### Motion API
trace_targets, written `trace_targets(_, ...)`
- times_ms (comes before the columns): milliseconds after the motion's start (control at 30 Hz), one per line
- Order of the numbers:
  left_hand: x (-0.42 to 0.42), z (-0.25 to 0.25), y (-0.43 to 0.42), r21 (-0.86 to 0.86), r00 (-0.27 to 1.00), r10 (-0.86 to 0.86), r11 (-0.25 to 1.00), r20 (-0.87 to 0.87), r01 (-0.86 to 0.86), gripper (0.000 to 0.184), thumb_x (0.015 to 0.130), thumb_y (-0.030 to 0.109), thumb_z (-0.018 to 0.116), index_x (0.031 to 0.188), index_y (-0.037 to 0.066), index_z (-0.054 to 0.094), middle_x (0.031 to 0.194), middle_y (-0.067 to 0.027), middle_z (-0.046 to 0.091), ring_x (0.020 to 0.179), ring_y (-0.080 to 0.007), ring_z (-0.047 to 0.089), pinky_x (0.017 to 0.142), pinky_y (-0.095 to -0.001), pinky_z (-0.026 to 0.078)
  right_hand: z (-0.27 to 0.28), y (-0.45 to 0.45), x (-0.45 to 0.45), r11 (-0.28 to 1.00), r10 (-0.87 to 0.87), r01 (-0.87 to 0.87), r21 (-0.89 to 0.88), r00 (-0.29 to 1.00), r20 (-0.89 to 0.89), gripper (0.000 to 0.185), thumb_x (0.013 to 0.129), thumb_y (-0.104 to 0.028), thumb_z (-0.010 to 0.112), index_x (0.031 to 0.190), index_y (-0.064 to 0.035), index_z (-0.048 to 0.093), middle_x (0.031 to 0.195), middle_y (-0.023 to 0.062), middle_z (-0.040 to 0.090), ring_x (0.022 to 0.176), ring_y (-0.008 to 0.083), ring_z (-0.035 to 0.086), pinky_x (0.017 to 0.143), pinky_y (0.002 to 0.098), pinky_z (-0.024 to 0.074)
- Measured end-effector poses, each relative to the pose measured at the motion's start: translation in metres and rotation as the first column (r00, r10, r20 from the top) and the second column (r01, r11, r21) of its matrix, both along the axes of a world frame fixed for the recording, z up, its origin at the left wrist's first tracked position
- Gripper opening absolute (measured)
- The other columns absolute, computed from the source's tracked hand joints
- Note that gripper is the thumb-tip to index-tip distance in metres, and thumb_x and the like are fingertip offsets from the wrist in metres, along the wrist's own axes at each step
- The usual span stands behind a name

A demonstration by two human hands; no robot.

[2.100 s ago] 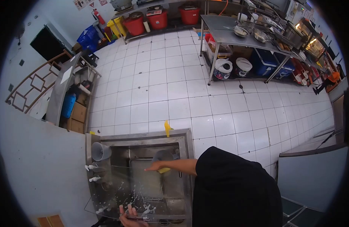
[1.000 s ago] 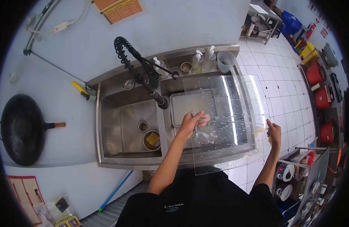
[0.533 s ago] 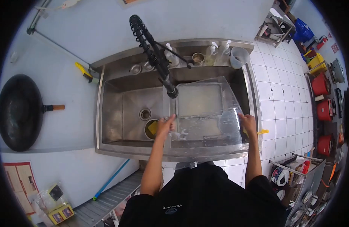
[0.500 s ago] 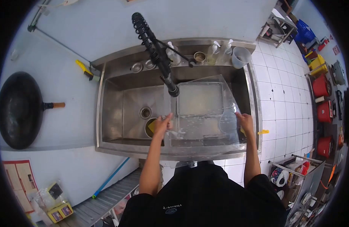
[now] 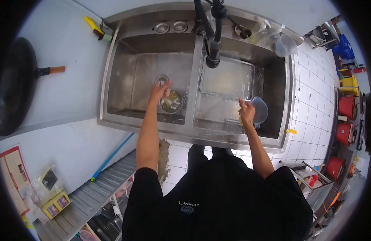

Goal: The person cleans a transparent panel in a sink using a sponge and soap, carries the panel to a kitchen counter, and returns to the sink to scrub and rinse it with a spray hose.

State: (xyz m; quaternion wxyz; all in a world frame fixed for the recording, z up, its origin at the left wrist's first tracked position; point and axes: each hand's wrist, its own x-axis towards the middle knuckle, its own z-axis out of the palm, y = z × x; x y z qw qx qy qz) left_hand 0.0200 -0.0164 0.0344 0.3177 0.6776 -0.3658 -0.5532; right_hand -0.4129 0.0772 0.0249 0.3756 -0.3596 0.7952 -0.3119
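"Clear sheet: position?"
"Suspended over the sink, edges gripped by left hand and right hand."
"Beyond?"
"Tray ahead of right hand; pump bottles farther ahead."

Both arms reach forward from the short sleeves, the hands well apart and held ahead of the torso. The left arm is nearly straight, its hand farther forward than the right one. The left thumb points inward, towards the right side, with the fingers bent beneath it. The right forearm slants inward from a bent elbow, and the right hand is closed in a pinch, fingers curled, thumb pointing forward. Both wrists look close to straight. The left fingertips are partly blurred.
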Motion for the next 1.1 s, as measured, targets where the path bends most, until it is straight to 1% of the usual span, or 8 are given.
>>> trace_targets(100, 0.004, -0.012, -0.009, -0.049, 0.992, -0.001, 0.999, -0.124, -0.005, 0.045, 0.081, 0.041, 0.083, 0.086, 0.007, 0.054, 0.063, -0.0007, 0.058, 0.049, -0.0087, 0.055, 0.044, -0.0246, 0.041, -0.01, 0.012, 0.006, 1.0, -0.01, 0.011, -0.006, 0.999, 0.042, 0.06, 0.088, -0.058, 0.068, 0.077, 0.0002, 0.065, 0.056, 0.0072, 0.059, 0.053, 0.0148, 0.059, 0.054, 0.0325, 0.0474)
trace_targets(333, 0.007, -0.021, -0.022, -0.07, 0.995, -0.037, 0.997, -0.096, 0.031, 0.044, 0.081, 0.038, 0.084, 0.085, 0.008, 0.052, 0.061, -0.0003, 0.055, 0.047, -0.0093, 0.053, 0.041, -0.0249, 0.037, -0.018, 0.036, 0.026, 0.998, -0.041, 0.04, -0.057, 0.999, -0.029, 0.06, 0.09, -0.057, 0.067, 0.074, 0.0011, 0.062, 0.055, 0.0062, 0.055, 0.053, 0.0159, 0.054, 0.056, 0.0348, 0.045)
trace_targets(467, 0.015, -0.027, -0.027, -0.084, 0.993, -0.088, 0.993, -0.084, 0.081, 0.045, 0.081, 0.039, 0.084, 0.085, 0.007, 0.053, 0.058, 0.0, 0.054, 0.046, -0.0092, 0.051, 0.041, -0.0251, 0.036, -0.016, 0.037, 0.025, 0.997, 0.074, -0.076, -0.008, 0.986, -0.148, 0.057, 0.094, -0.052, 0.064, 0.078, 0.0027, 0.062, 0.062, 0.0162, 0.06, 0.06, 0.0289, 0.06, 0.064, 0.0435, 0.0474)
trace_targets(567, 0.008, -0.016, -0.026, -0.084, 0.996, -0.09, 0.992, 0.014, 0.091, 0.046, 0.08, 0.041, 0.084, 0.085, 0.007, 0.053, 0.058, -0.0004, 0.054, 0.045, -0.0092, 0.051, 0.042, -0.0256, 0.036, 0.001, 0.029, 0.019, 0.961, 0.265, -0.273, 0.039, 0.875, -0.405, 0.05, 0.095, -0.045, 0.064, 0.08, 0.0027, 0.062, 0.069, 0.0207, 0.064, 0.064, 0.0386, 0.063, 0.066, 0.0466, 0.0484)
trace_targets(667, 0.012, -0.018, -0.028, -0.081, 0.991, -0.096, 0.991, 0.088, 0.104, 0.051, 0.08, 0.045, 0.083, 0.097, 0.003, 0.06, 0.064, -0.0009, 0.057, 0.051, -0.009, 0.054, 0.046, -0.0256, 0.04, 0.043, 0.002, 0.03, 0.922, 0.171, -0.345, -0.177, 0.771, -0.613, 0.045, 0.095, -0.039, 0.065, 0.081, 0.0031, 0.062, 0.073, 0.0234, 0.065, 0.069, 0.0443, 0.063, 0.068, 0.0488, 0.0488)
trace_targets(833, 0.016, -0.04, -0.005, -0.01, 0.992, 0.055, 0.998, 0.11, -0.054, 0.058, 0.078, 0.054, 0.08, 0.094, 0.002, 0.061, 0.064, -0.0044, 0.06, 0.051, -0.0122, 0.058, 0.047, -0.0247, 0.045, 0.067, -0.061, 0.126, 0.787, 0.528, -0.595, -0.164, 0.786, -0.321, 0.043, 0.096, -0.037, 0.063, 0.073, -0.0001, 0.063, 0.063, 0.0233, 0.06, 0.06, 0.0447, 0.059, 0.058, 0.0486, 0.0473)
trace_targets(1000, 0.013, -0.026, 0.016, 0.062, 0.972, 0.161, 0.983, 0.168, -0.174, 0.062, 0.081, 0.058, 0.077, 0.096, -0.001, 0.062, 0.069, -0.0059, 0.063, 0.057, -0.0125, 0.063, 0.051, -0.0259, 0.049, 0.047, -0.097, 0.203, 0.633, 0.593, -0.703, -0.325, 0.71, -0.379, 0.045, 0.102, -0.035, 0.052, 0.073, -0.0022, 0.063, 0.063, 0.024, 0.06, 0.061, 0.0456, 0.06, 0.057, 0.0505, 0.049)
trace_targets(1100, 0.005, -0.017, 0.03, 0.017, 0.956, 0.205, 0.977, 0.209, -0.213, 0.065, 0.085, 0.062, 0.069, 0.097, -0.002, 0.062, 0.072, -0.012, 0.067, 0.062, -0.0224, 0.068, 0.057, -0.0354, 0.054, 0.029, -0.107, 0.22, 0.572, 0.584, -0.75, -0.331, 0.657, -0.477, 0.037, 0.103, -0.032, 0.051, 0.083, -0.0037, 0.065, 0.064, 0.0219, 0.062, 0.058, 0.0456, 0.06, 0.054, 0.0529, 0.0486)
